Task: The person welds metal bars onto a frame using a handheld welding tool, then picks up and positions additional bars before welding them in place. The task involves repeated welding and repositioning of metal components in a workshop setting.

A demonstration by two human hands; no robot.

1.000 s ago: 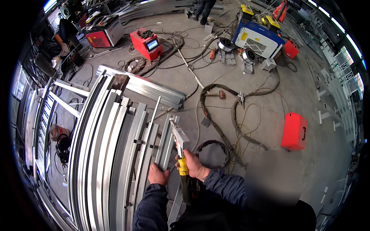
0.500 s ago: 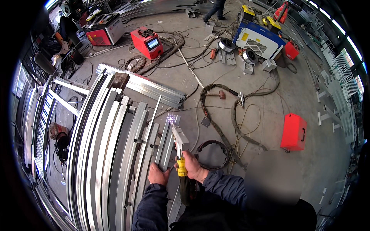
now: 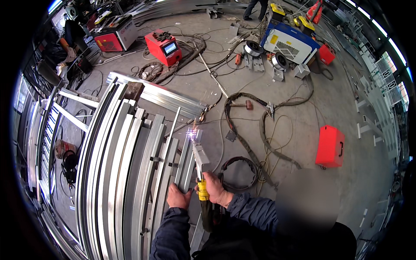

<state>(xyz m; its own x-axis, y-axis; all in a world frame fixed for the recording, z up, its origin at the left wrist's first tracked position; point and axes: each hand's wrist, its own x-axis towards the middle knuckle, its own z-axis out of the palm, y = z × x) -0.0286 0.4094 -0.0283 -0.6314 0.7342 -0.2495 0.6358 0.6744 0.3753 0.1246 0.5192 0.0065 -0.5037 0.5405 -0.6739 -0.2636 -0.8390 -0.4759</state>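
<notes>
My right hand (image 3: 215,190) grips a welding torch (image 3: 200,159) with a yellow-taped handle and a dark sheathed cable running back below it. At its nozzle a bright violet-white arc (image 3: 191,134) burns against the far end of a metal profile (image 3: 185,167), throwing orange sparks. My left hand (image 3: 179,197) is wrapped round the near part of that profile, thumb on its right side. To the left lies a row of long silvery metal profiles (image 3: 113,173), with small dark blocks (image 3: 172,164) on some of them.
Hoses (image 3: 234,121) loop over the floor ahead and to the right, near a mallet (image 3: 249,105). A red case (image 3: 330,147) stands at right. Farther off are a red machine with a screen (image 3: 164,50), a blue-white machine (image 3: 289,45), wire spools (image 3: 253,48) and another person's legs (image 3: 256,9).
The arc is brighter and sparks now fly up from it. The torch has shifted very slightly left. The far person's legs have moved right; my left hand stays put.
</notes>
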